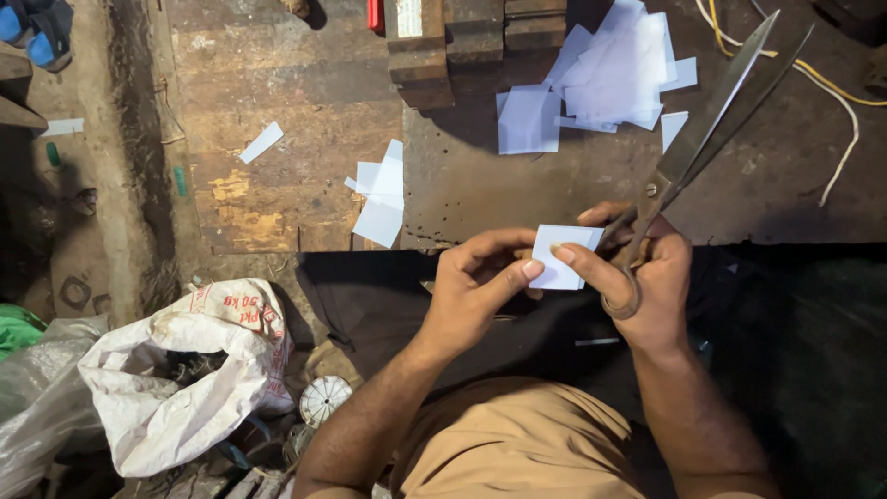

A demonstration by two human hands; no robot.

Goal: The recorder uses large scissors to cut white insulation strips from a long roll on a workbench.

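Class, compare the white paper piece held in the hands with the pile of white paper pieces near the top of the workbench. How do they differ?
The held paper piece is single; the pile holds many overlapping pieces. The held paper piece is pinched above the lap between the left hand and right hand; the pile rests untouched on the workbench. The right hand also grips scissors. Both are white, flat and roughly rectangular.

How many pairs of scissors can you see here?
1. The scissors are in the right hand, blades pointing up and away over the bench. Both hands pinch a small white paper piece. Others may be hidden under the paper pile.
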